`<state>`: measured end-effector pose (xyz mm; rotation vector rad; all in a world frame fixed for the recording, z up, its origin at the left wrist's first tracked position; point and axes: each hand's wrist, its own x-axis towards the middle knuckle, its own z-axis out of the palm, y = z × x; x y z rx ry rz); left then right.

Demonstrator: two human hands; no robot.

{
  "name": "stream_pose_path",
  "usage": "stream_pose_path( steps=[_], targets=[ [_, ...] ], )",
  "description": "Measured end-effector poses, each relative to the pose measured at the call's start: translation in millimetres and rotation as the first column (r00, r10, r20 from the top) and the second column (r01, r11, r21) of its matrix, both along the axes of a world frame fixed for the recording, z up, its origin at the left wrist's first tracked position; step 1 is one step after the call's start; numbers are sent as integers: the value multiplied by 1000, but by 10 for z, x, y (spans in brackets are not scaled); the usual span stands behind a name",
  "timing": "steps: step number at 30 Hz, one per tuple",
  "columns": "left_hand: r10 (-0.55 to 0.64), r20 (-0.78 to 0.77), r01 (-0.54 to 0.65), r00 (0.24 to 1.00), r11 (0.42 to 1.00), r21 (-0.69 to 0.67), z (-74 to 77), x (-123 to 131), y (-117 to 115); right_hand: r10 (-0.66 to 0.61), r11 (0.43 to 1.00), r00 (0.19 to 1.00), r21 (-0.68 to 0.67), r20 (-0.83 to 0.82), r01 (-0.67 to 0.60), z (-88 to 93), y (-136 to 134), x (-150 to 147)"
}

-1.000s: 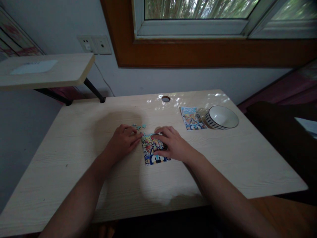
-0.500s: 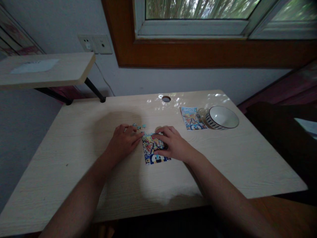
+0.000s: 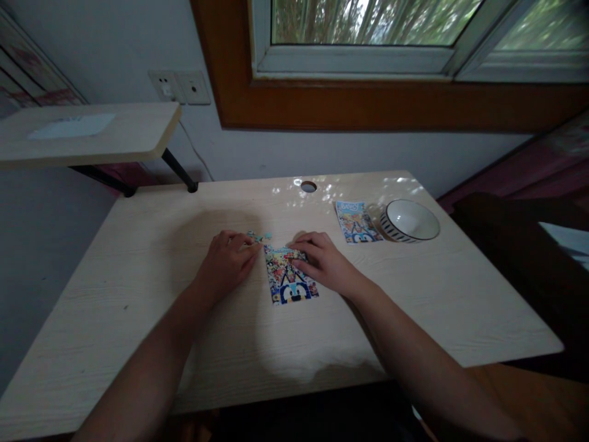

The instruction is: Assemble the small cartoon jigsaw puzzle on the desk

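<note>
A nearly whole jigsaw puzzle [image 3: 294,291] lies flat on the table, its picture crowded and colourful with a blue dog's face at the bottom. The top edge looks uneven. My left hand [image 3: 230,258] rests at its upper left corner, fingers bent and a little apart, with the fingertips by the corner. Just beyond those fingers lie several loose light-blue puzzle pieces [image 3: 268,236]. Over the upper right part of the puzzle is my right hand [image 3: 324,261], fingers spread and touching it, hiding some of that edge. I see nothing gripped in either hand.
Right of the puzzle lies a reference picture card [image 3: 356,222] with the same dog image. Beside it stands a white bowl [image 3: 409,220] with dark stripes. A cable hole [image 3: 308,186] pierces the back of the table [image 3: 184,368]. A raised shelf [image 3: 138,138] stands at the left.
My right hand has drawn back up and off the dog's face, so more of the puzzle shows. My left hand stays at the corner. The view has shifted slightly.
</note>
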<state>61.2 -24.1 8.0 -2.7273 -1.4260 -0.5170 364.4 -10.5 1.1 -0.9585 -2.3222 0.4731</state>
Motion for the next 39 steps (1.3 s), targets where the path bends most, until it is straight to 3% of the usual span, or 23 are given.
stream_pose_path(
  steps=[6, 13, 18, 23, 29, 39],
  targets=[
    [-12, 12, 12, 1000, 1000, 3, 12, -13, 2, -24, 999, 998, -42, -54, 22, 60, 143, -24],
    [-32, -18, 32, 999, 999, 3, 13, 6, 0, -197, 980, 980, -21, -25, 196, 90, 368, -78],
    [-53, -24, 54, 998, 999, 10, -36, 1, 12, -55, 997, 998, -46, -7, 54, 80, 596, -297],
    [-53, -40, 54, 998, 998, 11, -35, -6, 9, 46, 998, 997, -43, 68, -43, -66, 719, -496],
    [-51, -49, 51, 997, 999, -9, -22, 5, 2, -11, 1000, 999, 9, 42, 11, -210, 704, -523],
    [-44, -39, 44, 998, 999, 2, -46, -5, 13, -13, 995, 997, 97, 70, 6, -177, 678, -528]
  ],
)
